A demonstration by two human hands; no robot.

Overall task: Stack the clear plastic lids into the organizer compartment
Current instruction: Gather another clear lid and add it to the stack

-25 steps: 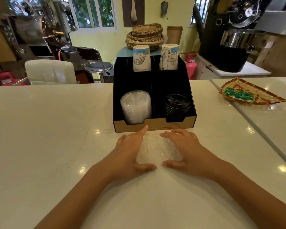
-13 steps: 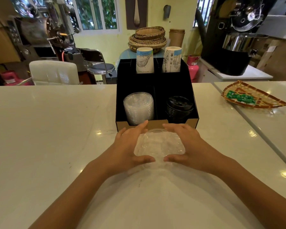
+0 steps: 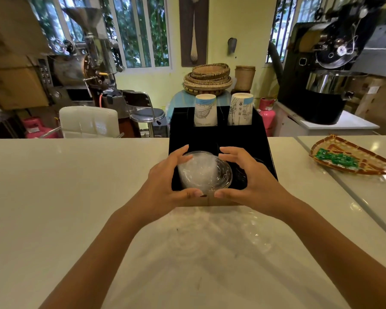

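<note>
A stack of clear plastic lids [image 3: 206, 172] is held between both hands above the front of the black organizer [image 3: 261, 134]. My left hand [image 3: 165, 184] grips its left side and my right hand [image 3: 252, 181] its right side, thumbs nearly touching at the front. The lids hover over the front-left compartment, where the earlier clear stack is mostly hidden behind them. Black lids [image 3: 241, 175] lie in the front-right compartment, partly covered by my right hand. Two paper cup stacks [image 3: 205, 110] stand in the rear compartments.
The organizer stands on a white counter [image 3: 76, 186]. A woven tray with green packets [image 3: 348, 158] lies at the right. Beyond the counter are a white chair [image 3: 89, 121], a stool, stacked baskets and roasting machines.
Both hands closed on the clear lids on the counter, lifted them and carried them forward over the organizer's front-left compartment.
</note>
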